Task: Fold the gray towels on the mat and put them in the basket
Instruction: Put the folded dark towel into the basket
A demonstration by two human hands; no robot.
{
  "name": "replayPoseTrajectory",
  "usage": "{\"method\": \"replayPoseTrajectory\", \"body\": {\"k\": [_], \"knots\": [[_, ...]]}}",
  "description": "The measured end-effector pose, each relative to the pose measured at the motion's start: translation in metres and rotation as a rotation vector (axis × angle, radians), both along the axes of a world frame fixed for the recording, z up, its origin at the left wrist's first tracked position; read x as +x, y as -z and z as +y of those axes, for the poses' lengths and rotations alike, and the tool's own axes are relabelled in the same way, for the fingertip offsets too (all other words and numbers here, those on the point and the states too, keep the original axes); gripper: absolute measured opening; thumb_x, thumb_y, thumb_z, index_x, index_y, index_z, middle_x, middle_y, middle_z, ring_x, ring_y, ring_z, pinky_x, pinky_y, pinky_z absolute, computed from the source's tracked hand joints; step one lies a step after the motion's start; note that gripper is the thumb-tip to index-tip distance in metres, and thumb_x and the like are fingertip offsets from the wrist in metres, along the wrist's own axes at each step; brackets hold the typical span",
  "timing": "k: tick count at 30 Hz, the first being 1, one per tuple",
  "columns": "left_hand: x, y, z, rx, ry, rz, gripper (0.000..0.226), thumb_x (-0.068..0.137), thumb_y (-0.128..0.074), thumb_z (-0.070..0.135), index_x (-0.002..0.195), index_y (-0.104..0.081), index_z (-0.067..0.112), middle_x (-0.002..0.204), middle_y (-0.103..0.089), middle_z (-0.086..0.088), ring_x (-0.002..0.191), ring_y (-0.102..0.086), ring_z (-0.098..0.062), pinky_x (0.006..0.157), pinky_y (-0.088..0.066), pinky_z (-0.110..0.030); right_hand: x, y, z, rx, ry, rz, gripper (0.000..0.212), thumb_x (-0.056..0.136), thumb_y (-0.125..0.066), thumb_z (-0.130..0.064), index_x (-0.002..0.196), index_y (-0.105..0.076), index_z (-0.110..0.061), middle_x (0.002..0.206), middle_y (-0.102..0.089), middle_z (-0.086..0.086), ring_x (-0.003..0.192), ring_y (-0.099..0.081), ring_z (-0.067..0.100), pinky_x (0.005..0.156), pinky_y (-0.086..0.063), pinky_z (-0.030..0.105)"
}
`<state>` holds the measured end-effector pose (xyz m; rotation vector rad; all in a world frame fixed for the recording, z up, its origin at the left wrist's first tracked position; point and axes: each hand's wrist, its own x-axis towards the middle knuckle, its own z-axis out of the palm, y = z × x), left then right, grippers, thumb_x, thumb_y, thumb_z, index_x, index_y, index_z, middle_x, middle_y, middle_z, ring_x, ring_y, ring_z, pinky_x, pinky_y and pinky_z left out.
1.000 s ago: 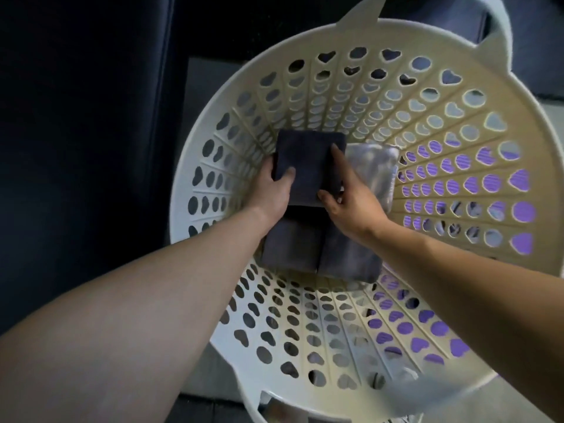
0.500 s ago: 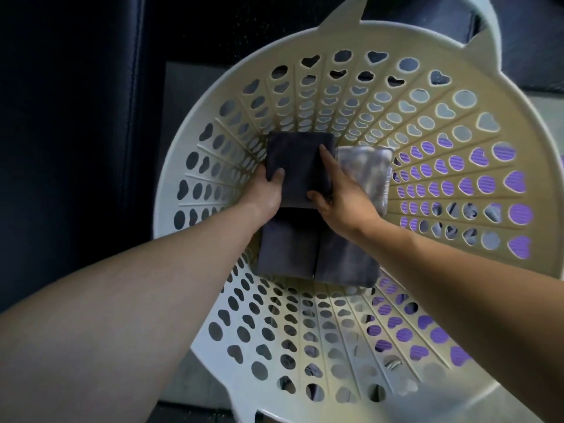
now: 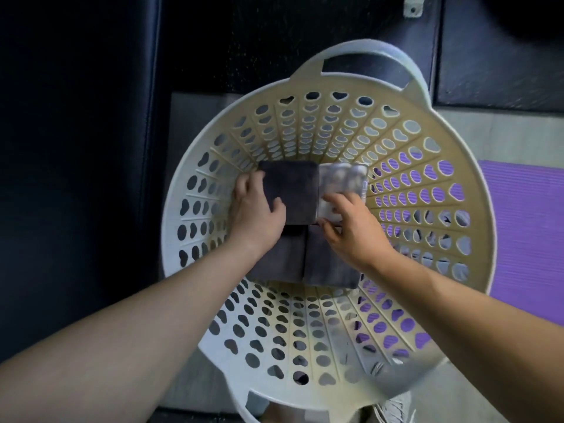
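Head view: the basket (image 3: 189, 166) holds four folded towels on its floor. The far dark towel (image 3: 293, 190) touches the lighter mottled towel (image 3: 345, 178) on its right. Two more lie side by side nearer: the near-left dark towel (image 3: 277, 257) and the near-right dark towel (image 3: 331, 267).

The left hand (image 3: 256, 215) grips the far dark towel's left edge. The right hand (image 3: 351, 230) curls over the lighter mottled towel's near edge.

Judged stage: arranging. On the purple mat (image 3: 525, 227), grey shapes show through the holes; remaining towels cannot be confirmed.
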<state>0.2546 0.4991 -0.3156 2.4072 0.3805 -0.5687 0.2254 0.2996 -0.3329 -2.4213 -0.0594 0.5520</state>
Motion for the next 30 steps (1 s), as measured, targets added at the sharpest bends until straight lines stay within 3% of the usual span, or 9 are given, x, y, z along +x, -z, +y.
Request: {"method": "replayPoseTrajectory", "body": {"k": [7,14,19,26,30], "knots": [[-0.009,-0.057,-0.023,-0.004,0.236,-0.012,0.046,0.097,-0.058,0.031,0.141,-0.052,0.021,0.14,-0.05,-0.003,0.127,-0.049,-0.023,0.104,-0.041,-0.034,-0.029,-0.088,-0.054,-0.156,-0.109,-0.035,0.042,0.087,-0.069,-0.028,0.127,-0.058,-0.02,0.116,-0.058,0.004,0.106,-0.058,0.029,0.082,-0.054,0.041],[0.001,-0.117,-0.11,0.084,0.529,-0.033,0.049,0.093,-0.054,0.043,0.137,-0.055,0.021,0.132,-0.057,-0.008,0.125,-0.052,-0.032,0.103,-0.045,-0.048,-0.098,-0.164,-0.155,-0.224,-0.106,-0.139,0.045,0.08,-0.076,-0.019,0.123,-0.063,-0.012,0.111,-0.062,0.007,0.1,-0.062,0.032,0.08,-0.056,0.04],[-0.013,-0.149,-0.195,0.085,0.626,-0.074,0.049,0.094,-0.056,0.039,0.138,-0.054,0.02,0.136,-0.057,-0.009,0.128,-0.051,-0.032,0.105,-0.044,-0.048,-0.141,-0.17,-0.231,-0.257,-0.078,-0.116,0.047,0.075,-0.081,-0.018,0.117,-0.061,-0.014,0.108,-0.062,0.008,0.092,-0.063,0.037,0.072,-0.058,0.046],[-0.075,-0.142,-0.303,0.09,0.541,-0.099,0.037,0.094,-0.058,0.033,0.126,-0.061,0.015,0.118,-0.061,-0.011,0.115,-0.056,-0.033,0.095,-0.049,-0.047,-0.189,-0.148,-0.332,-0.252,-0.144,-0.091,0.046,0.077,-0.08,-0.02,0.119,-0.063,-0.012,0.103,-0.061,0.009,0.086,-0.061,0.035,0.069,-0.057,0.043],[-0.116,-0.107,-0.341,0.144,0.515,0.035,0.034,0.096,-0.056,0.032,0.123,-0.061,0.013,0.117,-0.06,-0.014,0.112,-0.057,-0.035,0.095,-0.048,-0.045,-0.208,-0.12,-0.375,-0.248,-0.166,0.016,0.044,0.086,-0.072,-0.027,0.127,-0.061,-0.012,0.11,-0.06,0.01,0.096,-0.06,0.037,0.074,-0.055,0.045]]}}
